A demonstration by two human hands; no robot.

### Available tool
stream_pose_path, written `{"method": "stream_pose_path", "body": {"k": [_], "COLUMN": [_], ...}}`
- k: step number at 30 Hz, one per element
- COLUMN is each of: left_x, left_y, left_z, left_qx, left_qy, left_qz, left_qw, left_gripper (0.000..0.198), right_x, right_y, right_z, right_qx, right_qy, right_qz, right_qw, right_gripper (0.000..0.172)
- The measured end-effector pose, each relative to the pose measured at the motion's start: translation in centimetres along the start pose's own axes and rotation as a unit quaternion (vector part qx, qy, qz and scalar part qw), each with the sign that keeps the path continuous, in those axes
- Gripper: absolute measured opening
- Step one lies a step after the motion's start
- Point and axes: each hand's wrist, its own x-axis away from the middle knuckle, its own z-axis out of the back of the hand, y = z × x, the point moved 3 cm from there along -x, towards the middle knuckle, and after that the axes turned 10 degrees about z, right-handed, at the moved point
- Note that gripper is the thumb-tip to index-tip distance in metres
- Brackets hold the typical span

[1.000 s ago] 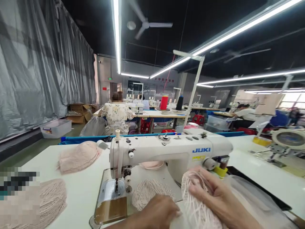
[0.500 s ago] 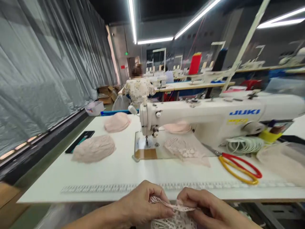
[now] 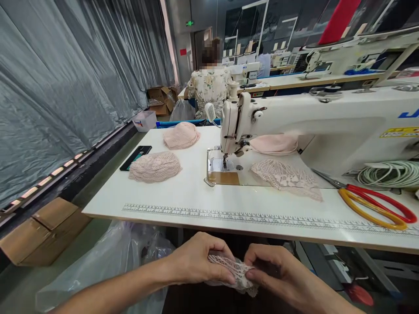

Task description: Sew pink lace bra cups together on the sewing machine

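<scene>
Below the table's front edge, my left hand [image 3: 209,261] pinches a piece of pale pink lace [image 3: 234,270] between thumb and fingers. At the lace's right end, the thumb and index finger of my right hand [image 3: 270,270] are closed on it too. The lace is bunched and partly hidden by my fingers. Beyond my hands stands a white sewing machine [image 3: 294,115]. A single lace piece [image 3: 284,176] lies right of its needle. On the left of the table sit a stack of lace pieces [image 3: 155,167] and a pile of smooth pink cups [image 3: 181,135].
Scissors with red and yellow handles [image 3: 376,209] lie at the right, behind a ruler strip [image 3: 209,214] along the table's front. A dark phone-like object [image 3: 135,158] is partly under the lace stack. Plastic bags [image 3: 108,261] and a cardboard box [image 3: 44,231] are lower left. A person [image 3: 211,87] sits ahead.
My view has tilted down and shifted left, so the table appears higher and further right. Both hands still hold the lace, which has turned, its right end now lower.
</scene>
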Motion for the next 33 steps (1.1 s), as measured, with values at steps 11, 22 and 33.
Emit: {"method": "stream_pose_path", "body": {"k": [11, 22, 33], "left_x": [-0.4, -1.1, -1.1], "left_y": [-0.2, 0.3, 0.8], "left_z": [0.1, -0.9, -0.9], "left_qx": [-0.060, -0.103, -0.108], "left_qy": [0.016, 0.091, 0.093], "left_qz": [-0.040, -0.089, -0.035], "left_qw": [0.997, 0.987, 0.989], "left_gripper": [0.017, 0.005, 0.020], "right_x": [-0.3, -0.5, 0.0], "right_y": [0.3, 2.0, 2.3], "right_z": [-0.3, 0.1, -0.1], "right_qx": [0.056, 0.103, 0.181], "right_qy": [-0.020, -0.011, 0.012], "right_qz": [-0.035, -0.013, 0.049], "right_qw": [0.998, 0.995, 0.982], "right_gripper": [0.016, 0.004, 0.024]}}
